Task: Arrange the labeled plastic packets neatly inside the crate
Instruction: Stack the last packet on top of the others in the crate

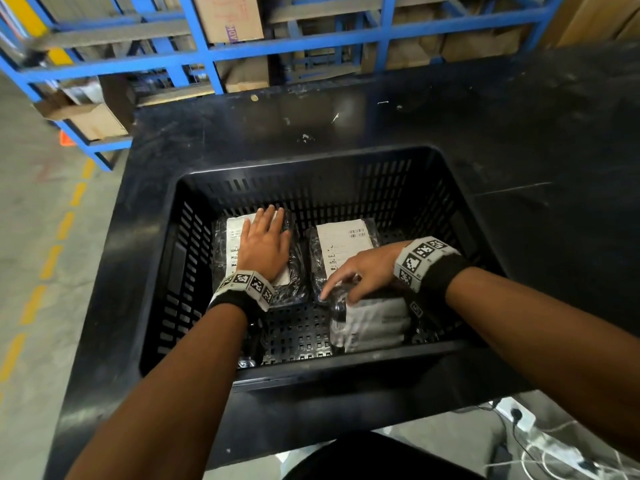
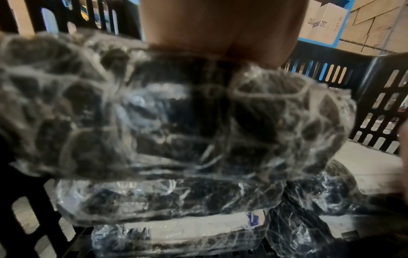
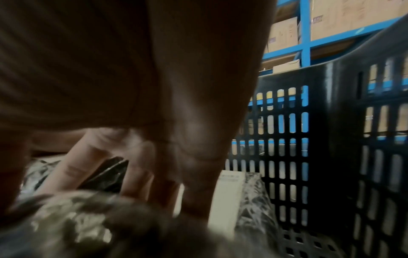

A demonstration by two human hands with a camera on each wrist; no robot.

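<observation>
A black slotted crate (image 1: 311,161) stands on a black table. My left hand (image 1: 266,237) lies flat, fingers straight, pressing on a clear packet with a white label (image 1: 232,233) at the crate's back left. The left wrist view shows that packet (image 2: 176,113) lying on other packets (image 2: 187,228). A second labeled packet (image 1: 343,239) lies at the back right. My right hand (image 1: 353,277) curls its fingers (image 3: 137,179) over the upper end of a third packet (image 1: 374,320), which leans at the near right. In the right wrist view this packet (image 3: 88,223) is blurred.
The bare crate floor (image 1: 298,330) shows between my forearms. The black table (image 1: 519,133) stretches beyond and to the right of the crate. Blue racking with cardboard boxes (image 1: 225,15) stands behind. A floor with yellow dashes (image 1: 52,258) lies left, and cables (image 1: 554,455) at lower right.
</observation>
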